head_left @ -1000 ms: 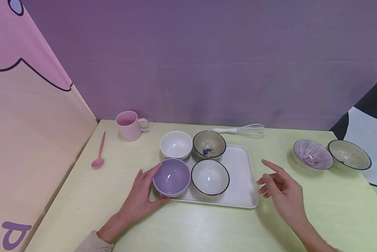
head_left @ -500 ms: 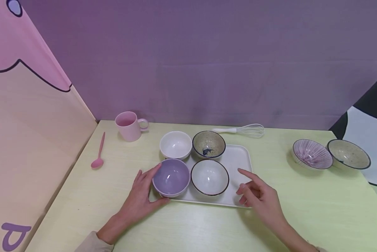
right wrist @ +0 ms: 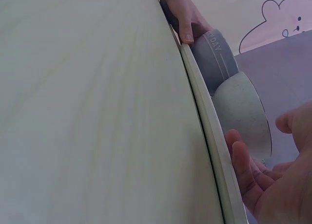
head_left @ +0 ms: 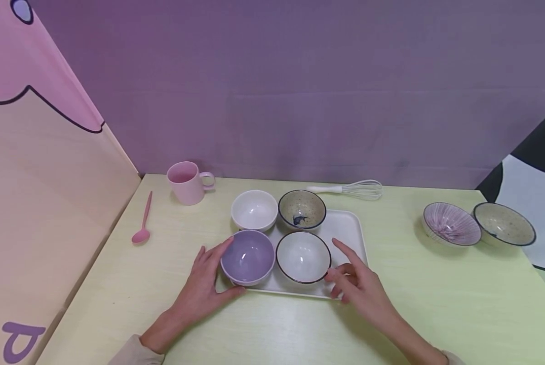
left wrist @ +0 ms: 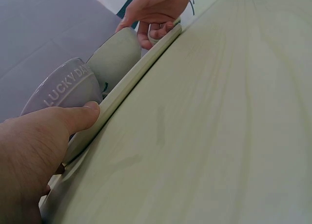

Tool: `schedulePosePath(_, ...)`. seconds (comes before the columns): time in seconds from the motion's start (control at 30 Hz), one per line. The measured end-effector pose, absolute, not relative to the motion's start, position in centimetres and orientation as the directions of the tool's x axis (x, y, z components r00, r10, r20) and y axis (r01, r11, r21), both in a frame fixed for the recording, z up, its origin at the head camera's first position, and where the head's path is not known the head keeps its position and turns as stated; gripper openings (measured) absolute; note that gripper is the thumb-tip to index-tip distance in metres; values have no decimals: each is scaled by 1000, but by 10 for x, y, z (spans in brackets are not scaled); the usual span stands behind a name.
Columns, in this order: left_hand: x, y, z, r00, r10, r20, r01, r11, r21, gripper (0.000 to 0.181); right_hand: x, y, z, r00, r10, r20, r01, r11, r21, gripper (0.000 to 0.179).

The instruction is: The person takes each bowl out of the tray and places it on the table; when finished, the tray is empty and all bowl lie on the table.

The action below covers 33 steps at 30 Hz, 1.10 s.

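My left hand (head_left: 204, 284) holds the left side of a purple bowl (head_left: 248, 257), its thumb at the front near the tray edge. Raised letters mark the outside of this purple bowl (left wrist: 68, 85) in the left wrist view. To its right stands a white bowl with a dark rim (head_left: 303, 257). My right hand (head_left: 361, 286) is beside that bowl, fingers parted and loosely bent, holding nothing; whether a fingertip touches the rim I cannot tell. Behind these two are a plain white bowl (head_left: 254, 210) and a speckled bowl with a blue fish (head_left: 302, 209). Beneath them lies a white tray (head_left: 345, 228).
A pink mug (head_left: 188, 185) and a pink spoon (head_left: 144, 223) are at the left. Behind the tray lies a white whisk (head_left: 361, 189). At the right stand a purple-striped bowl (head_left: 452, 224) and another speckled bowl (head_left: 505, 224). A purple backdrop (head_left: 300, 101) rises behind the table.
My right hand has moved left over the tray's right side, up to the dark-rimmed white bowl. My left hand and all the bowls have stayed in place.
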<state>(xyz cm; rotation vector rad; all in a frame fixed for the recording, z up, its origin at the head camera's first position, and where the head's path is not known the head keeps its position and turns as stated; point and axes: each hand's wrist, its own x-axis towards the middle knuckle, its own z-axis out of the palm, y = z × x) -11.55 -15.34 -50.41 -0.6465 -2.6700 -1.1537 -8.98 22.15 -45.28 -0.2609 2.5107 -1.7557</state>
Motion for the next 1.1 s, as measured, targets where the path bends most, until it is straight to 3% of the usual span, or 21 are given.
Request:
schedulePosePath(0.6, -116, -154, -505, -893, 326, 309, 449, 617, 646, 120, -99, 212, -451, -983, -159, -92, 48, 257, -965, 67)
schedulePosePath(1.1, -115, -153, -503, -896, 323, 305, 443, 616, 651, 120, -100, 206, -450, -987, -132, -93, 66, 196, -978, 67)
